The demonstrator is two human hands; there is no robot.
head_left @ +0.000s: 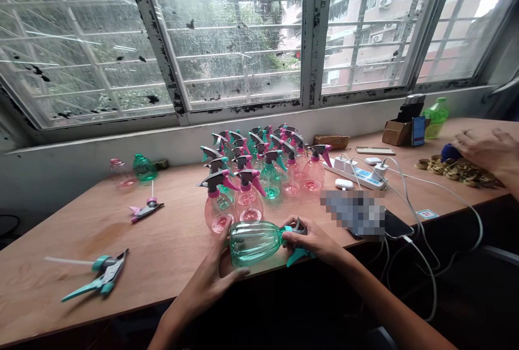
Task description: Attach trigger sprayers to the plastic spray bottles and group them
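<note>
A clear green spray bottle [254, 243] lies on its side in the air by the table's front edge, its base toward the left. Around the base end, my left hand [221, 263] is closed on the bottle, thumb below and fingers behind. My right hand [310, 239] grips the spray head [299, 226] at the neck, with the teal trigger showing beneath the fingers. Just beyond stand several upright spray bottles [248, 204], pink and green, with grey heads. To the left lie a loose teal spray head [106, 271] with its tube and a pink one [146, 210].
Two bottles without heads, one pink [121, 174] and one green [144, 168], stand at the back left. A power strip [360, 174] with trailing white cables and a phone [397, 224] are on the right. Another person's hand [480, 150] is over a pile of brass-coloured parts [466, 171].
</note>
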